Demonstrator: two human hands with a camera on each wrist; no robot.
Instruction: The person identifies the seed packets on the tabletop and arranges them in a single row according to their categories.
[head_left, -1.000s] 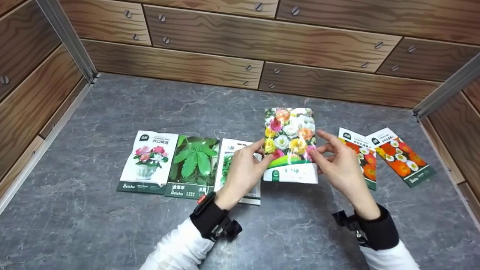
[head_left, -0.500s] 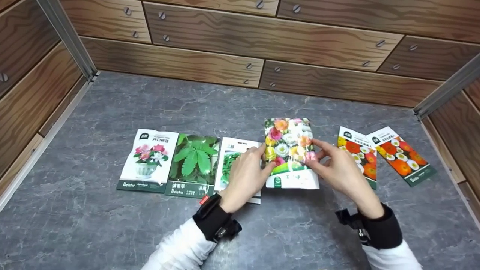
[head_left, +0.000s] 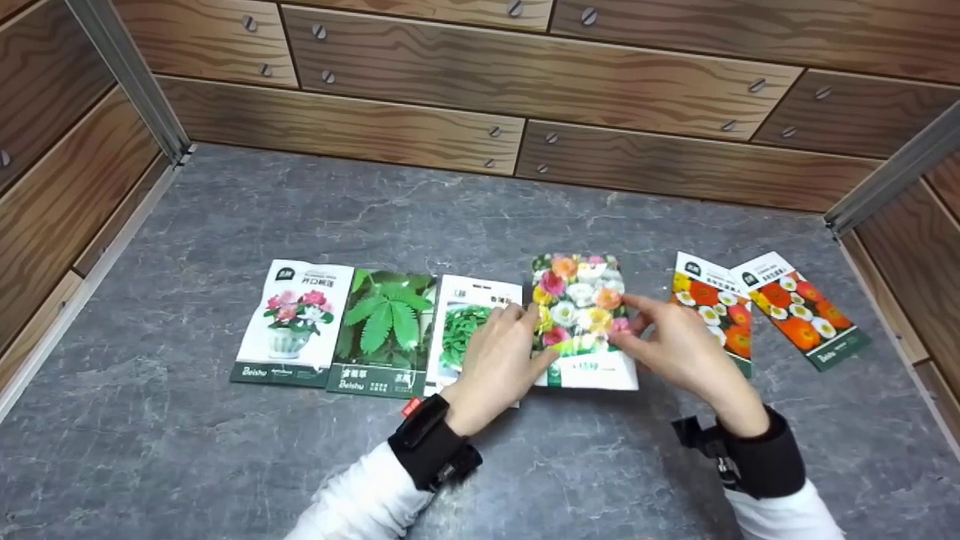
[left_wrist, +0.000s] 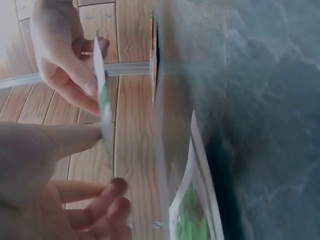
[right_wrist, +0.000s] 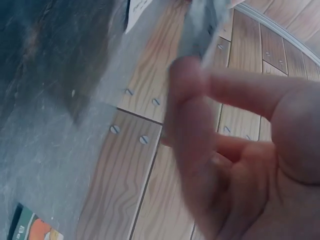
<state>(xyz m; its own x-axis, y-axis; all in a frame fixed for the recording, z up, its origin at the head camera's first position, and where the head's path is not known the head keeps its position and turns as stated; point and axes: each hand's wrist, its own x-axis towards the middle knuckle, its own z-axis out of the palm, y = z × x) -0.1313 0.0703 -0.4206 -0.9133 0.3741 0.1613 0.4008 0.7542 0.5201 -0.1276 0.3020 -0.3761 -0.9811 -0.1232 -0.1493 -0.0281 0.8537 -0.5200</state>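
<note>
Between both hands is a seed packet (head_left: 576, 311) printed with pink, yellow, white and orange flowers. My left hand (head_left: 496, 360) pinches its left edge, thumb over the lower front. At the right edge, the thumb and fingers of my right hand (head_left: 679, 346) pinch it too. Seen edge-on in the left wrist view, the flower packet (left_wrist: 102, 92) is above the table surface. Under and beside my left hand lies a white packet with a green herb picture (head_left: 459, 334), partly covered by that hand. The right wrist view shows the packet's edge (right_wrist: 202, 30) at the fingertips, blurred.
Left of the herb packet, a green-leaf packet (head_left: 388, 330) and a white packet with potted pink flowers (head_left: 292, 322) lie side by side. Two orange-flower packets lie at the right, one (head_left: 716, 300) overlapped by the other (head_left: 802, 311). Wood-patterned walls (head_left: 405, 67) bound the grey table (head_left: 360, 199).
Both hands have lowered the flower packet toward the table and the person, beside the herb packet. The other packets have stayed in place.
</note>
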